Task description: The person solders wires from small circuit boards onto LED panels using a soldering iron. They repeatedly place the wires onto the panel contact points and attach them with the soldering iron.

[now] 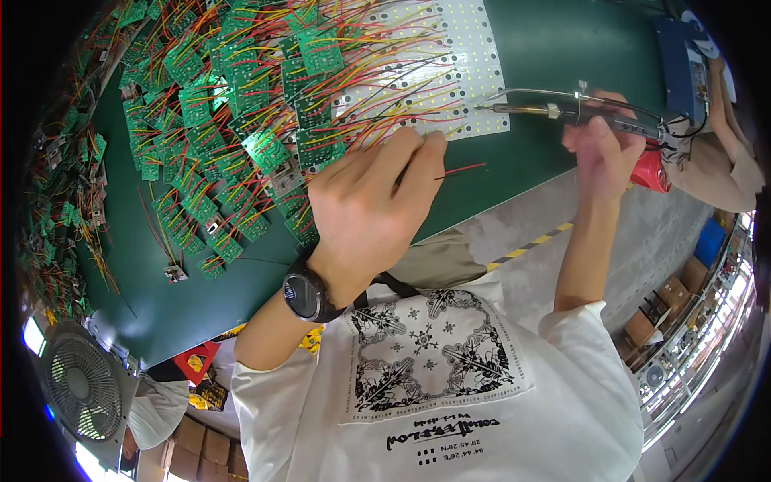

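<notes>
My left hand (373,201), wearing a black watch (307,294), is closed in a pinch at the near edge of a white board (484,72) dotted with small yellow squares. A thin red wire (466,169) sticks out to the right from its fingertips; the pinch itself is partly hidden. My right hand (602,153) grips a soldering iron (598,117) with a curved metal feed tube (534,93) above it. The iron's tip points left over the white board's right part. Green circuit boards (320,50) with red, yellow and black wires lie left of and across the white board.
Many more wired circuit boards (181,217) cover the left of the green table (554,48). A blue box-shaped device (679,68) stands at the far right, near a red object (650,173) and another person's arm (723,112). A fan (80,377) stands lower left.
</notes>
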The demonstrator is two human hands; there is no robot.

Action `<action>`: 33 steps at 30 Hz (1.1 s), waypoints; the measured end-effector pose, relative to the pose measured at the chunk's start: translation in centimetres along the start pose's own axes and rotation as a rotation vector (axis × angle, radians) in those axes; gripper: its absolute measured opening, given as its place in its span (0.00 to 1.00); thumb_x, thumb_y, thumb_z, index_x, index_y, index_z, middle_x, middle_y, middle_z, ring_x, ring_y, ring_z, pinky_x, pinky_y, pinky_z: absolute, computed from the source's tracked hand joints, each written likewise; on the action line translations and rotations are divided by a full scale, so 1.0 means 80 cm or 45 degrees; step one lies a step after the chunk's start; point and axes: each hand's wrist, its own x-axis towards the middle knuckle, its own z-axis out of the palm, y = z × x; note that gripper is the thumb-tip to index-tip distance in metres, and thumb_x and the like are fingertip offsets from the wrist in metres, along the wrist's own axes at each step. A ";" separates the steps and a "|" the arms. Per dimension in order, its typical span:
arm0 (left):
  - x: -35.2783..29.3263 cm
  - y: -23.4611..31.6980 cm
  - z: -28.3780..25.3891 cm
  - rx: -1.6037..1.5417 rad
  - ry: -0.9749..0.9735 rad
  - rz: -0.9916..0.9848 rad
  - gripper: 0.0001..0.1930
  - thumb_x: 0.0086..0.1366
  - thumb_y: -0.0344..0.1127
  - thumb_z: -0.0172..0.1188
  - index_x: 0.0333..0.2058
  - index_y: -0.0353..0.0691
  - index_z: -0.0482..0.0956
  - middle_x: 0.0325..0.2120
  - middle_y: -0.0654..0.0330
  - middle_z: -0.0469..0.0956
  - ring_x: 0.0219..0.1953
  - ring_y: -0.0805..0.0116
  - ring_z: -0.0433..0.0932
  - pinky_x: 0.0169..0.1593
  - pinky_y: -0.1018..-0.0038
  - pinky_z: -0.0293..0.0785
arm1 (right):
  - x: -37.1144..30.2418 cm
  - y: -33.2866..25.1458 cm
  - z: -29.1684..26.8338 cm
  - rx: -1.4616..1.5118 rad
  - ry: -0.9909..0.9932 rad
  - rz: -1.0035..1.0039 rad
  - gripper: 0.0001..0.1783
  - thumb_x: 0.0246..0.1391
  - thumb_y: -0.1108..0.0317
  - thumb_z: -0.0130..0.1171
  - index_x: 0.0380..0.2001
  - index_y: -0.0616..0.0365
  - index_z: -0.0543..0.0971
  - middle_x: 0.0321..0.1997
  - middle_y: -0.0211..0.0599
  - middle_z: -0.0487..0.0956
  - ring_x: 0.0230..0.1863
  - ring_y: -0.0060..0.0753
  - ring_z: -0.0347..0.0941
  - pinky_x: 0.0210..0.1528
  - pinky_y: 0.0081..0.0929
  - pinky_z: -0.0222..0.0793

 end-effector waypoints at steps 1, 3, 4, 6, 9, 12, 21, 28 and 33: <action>0.001 0.000 0.000 -0.005 -0.005 -0.005 0.12 0.45 0.27 0.68 0.31 0.44 0.81 0.22 0.67 0.72 0.16 0.71 0.71 0.20 0.75 0.65 | 0.001 -0.001 -0.001 -0.004 -0.017 0.001 0.16 0.50 0.78 0.59 0.42 0.74 0.73 0.27 0.48 0.77 0.19 0.35 0.74 0.19 0.26 0.68; 0.002 0.000 0.001 0.012 -0.002 0.008 0.11 0.45 0.26 0.68 0.30 0.44 0.81 0.21 0.67 0.72 0.16 0.70 0.71 0.20 0.75 0.64 | 0.002 -0.001 -0.003 -0.011 -0.031 0.009 0.16 0.50 0.78 0.59 0.42 0.74 0.73 0.27 0.48 0.78 0.19 0.36 0.74 0.19 0.26 0.68; 0.002 0.000 0.001 0.010 -0.006 0.005 0.11 0.45 0.26 0.68 0.30 0.44 0.81 0.21 0.67 0.72 0.16 0.70 0.71 0.20 0.75 0.64 | 0.002 0.000 -0.003 -0.009 -0.073 0.000 0.16 0.50 0.78 0.59 0.43 0.74 0.73 0.27 0.48 0.78 0.19 0.35 0.74 0.19 0.26 0.68; 0.002 0.000 0.003 -0.004 0.015 -0.013 0.11 0.45 0.26 0.68 0.30 0.42 0.81 0.20 0.66 0.72 0.16 0.70 0.72 0.19 0.75 0.65 | 0.003 0.001 -0.004 -0.008 -0.115 -0.005 0.17 0.50 0.78 0.59 0.43 0.74 0.72 0.27 0.48 0.78 0.19 0.35 0.74 0.18 0.25 0.68; 0.002 -0.002 0.003 -0.009 0.015 -0.008 0.10 0.45 0.25 0.68 0.30 0.41 0.81 0.20 0.65 0.72 0.17 0.70 0.72 0.19 0.76 0.65 | 0.004 0.002 -0.004 -0.010 -0.155 -0.016 0.18 0.50 0.78 0.60 0.43 0.75 0.72 0.28 0.48 0.78 0.19 0.35 0.74 0.19 0.25 0.69; -0.001 -0.003 0.004 -0.021 0.029 -0.009 0.10 0.46 0.25 0.67 0.30 0.41 0.80 0.20 0.65 0.72 0.17 0.70 0.72 0.20 0.76 0.66 | 0.005 0.004 -0.006 -0.045 -0.223 -0.023 0.18 0.49 0.78 0.60 0.44 0.75 0.71 0.28 0.49 0.78 0.20 0.35 0.74 0.19 0.25 0.69; -0.001 -0.003 0.004 -0.030 0.020 -0.005 0.13 0.43 0.25 0.67 0.31 0.41 0.81 0.21 0.65 0.72 0.17 0.70 0.72 0.20 0.75 0.66 | 0.004 0.002 -0.007 -0.052 -0.214 -0.036 0.17 0.49 0.77 0.61 0.43 0.75 0.72 0.28 0.49 0.78 0.20 0.35 0.74 0.19 0.26 0.70; -0.003 -0.003 0.004 -0.031 0.020 -0.020 0.13 0.43 0.26 0.67 0.31 0.42 0.81 0.21 0.65 0.72 0.17 0.70 0.71 0.20 0.75 0.65 | 0.003 0.002 -0.006 -0.083 -0.219 -0.044 0.17 0.50 0.77 0.60 0.42 0.75 0.72 0.28 0.48 0.77 0.20 0.34 0.74 0.19 0.26 0.70; -0.002 -0.003 0.002 -0.018 0.005 -0.014 0.12 0.43 0.27 0.68 0.31 0.43 0.81 0.22 0.66 0.72 0.16 0.70 0.71 0.20 0.75 0.65 | 0.003 0.002 -0.005 -0.131 -0.146 -0.062 0.19 0.49 0.70 0.60 0.41 0.73 0.72 0.27 0.48 0.76 0.17 0.30 0.71 0.17 0.21 0.65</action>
